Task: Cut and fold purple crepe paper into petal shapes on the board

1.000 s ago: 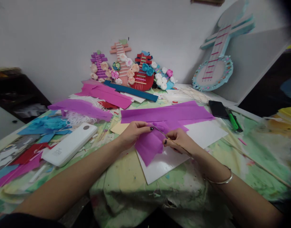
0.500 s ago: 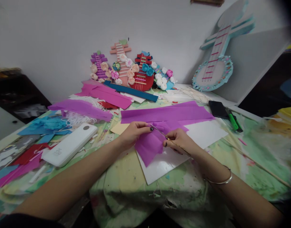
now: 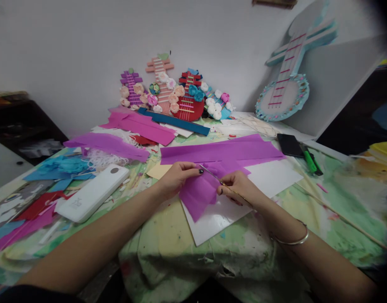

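Thumb and fingers of my left hand point(image 3: 180, 179) pinch the upper left edge of a small purple crepe paper piece point(image 3: 198, 198). My right hand point(image 3: 239, 188) is closed around slim scissors point(image 3: 233, 191), seen nearly edge-on, with silver blades and a gold handle. Their tip lies at the paper's upper edge, close to my left thumb. How far the blades are apart cannot be made out. Beneath the paper lies a white board point(image 3: 212, 225). Just behind my hands is a long folded purple crepe strip point(image 3: 218, 150).
Left are a white power bank point(image 3: 94, 192), blue crepe scraps point(image 3: 65, 164) and pink paper point(image 3: 143, 126). Flower-trimmed instrument models point(image 3: 189, 99) stand against the wall. A black phone-like slab point(image 3: 290, 145), green cutter point(image 3: 310, 161) and thin stick point(image 3: 348, 219) lie right.
Almost nothing differs. Both hands, the scissors and the purple paper keep the same position; the view shifts only very slightly.
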A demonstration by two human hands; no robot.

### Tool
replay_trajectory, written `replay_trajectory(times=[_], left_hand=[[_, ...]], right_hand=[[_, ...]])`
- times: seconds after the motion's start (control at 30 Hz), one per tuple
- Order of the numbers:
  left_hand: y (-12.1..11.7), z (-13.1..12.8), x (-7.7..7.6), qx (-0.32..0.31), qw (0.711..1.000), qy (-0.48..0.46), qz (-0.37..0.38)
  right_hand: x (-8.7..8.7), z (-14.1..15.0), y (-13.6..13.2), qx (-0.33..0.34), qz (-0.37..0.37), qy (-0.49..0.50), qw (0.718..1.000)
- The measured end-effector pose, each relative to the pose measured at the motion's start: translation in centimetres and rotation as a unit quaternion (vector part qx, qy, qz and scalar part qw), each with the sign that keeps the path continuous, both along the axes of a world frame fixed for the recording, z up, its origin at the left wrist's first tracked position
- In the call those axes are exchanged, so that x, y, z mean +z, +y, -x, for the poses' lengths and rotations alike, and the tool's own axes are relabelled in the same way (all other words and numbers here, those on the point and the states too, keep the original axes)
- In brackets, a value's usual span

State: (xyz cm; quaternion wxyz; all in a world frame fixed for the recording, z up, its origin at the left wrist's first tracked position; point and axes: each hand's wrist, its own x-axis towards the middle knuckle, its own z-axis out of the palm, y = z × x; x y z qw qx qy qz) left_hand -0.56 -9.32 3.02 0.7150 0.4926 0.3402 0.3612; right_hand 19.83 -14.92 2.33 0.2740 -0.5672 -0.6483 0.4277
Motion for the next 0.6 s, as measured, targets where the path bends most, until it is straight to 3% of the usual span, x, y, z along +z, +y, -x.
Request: replay_trajectory(times=[0.23,0.6], left_hand=[[-0.05,-0.04,0.12,-0.004,1.0,-0.009,0.009],[-0.21,-0.06,-0.11,-0.033,0.999,0.006,-0.019]], right_hand=[[0.08,-0.15,0.01,0.032,-0.058,0.018,0.998],[-0.19,-0.1,0.11,0.041,-0.065,-0.005,0.997]])
